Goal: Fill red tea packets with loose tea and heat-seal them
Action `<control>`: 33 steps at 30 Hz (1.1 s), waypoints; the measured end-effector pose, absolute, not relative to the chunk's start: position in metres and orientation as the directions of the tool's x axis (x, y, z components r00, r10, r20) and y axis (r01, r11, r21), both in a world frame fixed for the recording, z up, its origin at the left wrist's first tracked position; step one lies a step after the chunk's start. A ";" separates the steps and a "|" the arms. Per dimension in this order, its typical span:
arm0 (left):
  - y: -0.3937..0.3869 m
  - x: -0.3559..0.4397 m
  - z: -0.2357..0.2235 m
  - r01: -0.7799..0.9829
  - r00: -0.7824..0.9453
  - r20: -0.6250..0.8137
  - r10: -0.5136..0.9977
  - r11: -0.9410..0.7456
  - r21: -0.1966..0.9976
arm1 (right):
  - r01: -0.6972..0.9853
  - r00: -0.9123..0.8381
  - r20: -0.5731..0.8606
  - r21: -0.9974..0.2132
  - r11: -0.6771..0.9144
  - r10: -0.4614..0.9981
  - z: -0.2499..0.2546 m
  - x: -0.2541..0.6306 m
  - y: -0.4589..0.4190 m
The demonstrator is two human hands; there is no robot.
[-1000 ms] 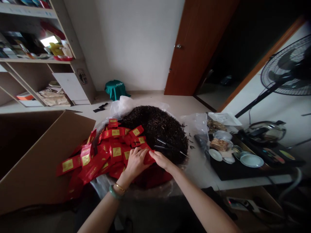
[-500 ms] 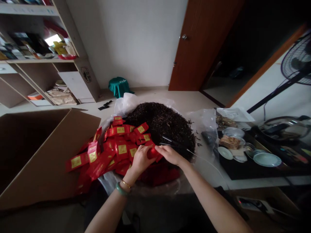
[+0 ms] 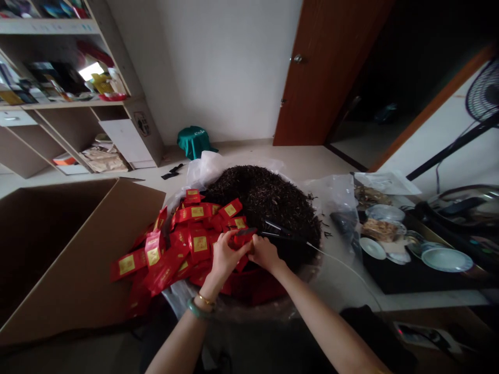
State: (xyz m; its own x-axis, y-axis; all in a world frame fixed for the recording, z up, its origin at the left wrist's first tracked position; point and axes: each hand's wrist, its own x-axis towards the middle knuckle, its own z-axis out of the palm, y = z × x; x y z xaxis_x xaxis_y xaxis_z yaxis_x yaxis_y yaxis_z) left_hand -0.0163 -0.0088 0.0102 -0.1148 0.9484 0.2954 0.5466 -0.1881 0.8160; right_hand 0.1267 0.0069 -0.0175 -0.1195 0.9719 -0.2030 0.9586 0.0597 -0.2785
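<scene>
- Fingers of the left hand (image 3: 224, 257) are curled around the left part of a small red packet (image 3: 242, 240), gripping it.
- The right hand (image 3: 267, 253) is bent inward, its thumb and fingertips closed on the packet's right part.
- The packet is held above the near middle of a round, plastic-lined basket (image 3: 320, 255). A dark strip along its top runs left to right, tilted only slightly; fingers hide the rest, so its full long axis cannot be told.
- Just right of the hands, a black two-armed tool (image 3: 290, 236) lies with its tips pointing left and its white cord (image 3: 354, 271) leaving rightward.
- Dark dried leaves (image 3: 265, 192) are heaped on the far and right side of the basket; red packets with yellow labels (image 3: 199, 244) pile up on the left, at varied angles.
- At left, an open cardboard box (image 3: 128, 249) stands close to the pile.
- At right, a white table (image 3: 345, 278) bears a black mat (image 3: 390, 275) with dishes (image 3: 447, 258).
- Farther off are pale floor (image 3: 307, 156), a green-covered object (image 3: 195, 143) by the white wall (image 3: 218, 67), shelves (image 3: 127, 130) at left, a brown door (image 3: 327, 72) and a fan (image 3: 483, 96) at right.
</scene>
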 end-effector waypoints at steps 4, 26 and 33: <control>-0.005 -0.022 0.007 0.504 -0.190 0.256 0.948 -0.130 0.854 | 0.905 -0.296 -0.251 -0.383 0.187 0.922 -0.016 0.137 0.012; -0.004 -0.023 0.011 0.502 -0.138 0.302 0.943 -0.195 0.842 | 0.949 -0.248 -0.310 -0.268 0.166 0.918 -0.019 0.178 0.055; -0.008 -0.020 0.003 0.490 -0.039 0.324 0.945 -0.264 0.831 | 0.959 -0.246 -0.239 -0.200 0.200 0.939 -0.017 0.142 0.054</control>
State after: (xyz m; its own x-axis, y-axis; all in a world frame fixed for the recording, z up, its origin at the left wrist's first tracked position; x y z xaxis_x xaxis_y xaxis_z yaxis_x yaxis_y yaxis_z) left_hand -0.0201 -0.0082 0.0025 -0.0385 0.9454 0.3237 0.4901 -0.2644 0.8306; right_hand 0.1417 0.0540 -0.0174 -0.2462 0.9392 -0.2392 0.9591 0.2005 -0.2000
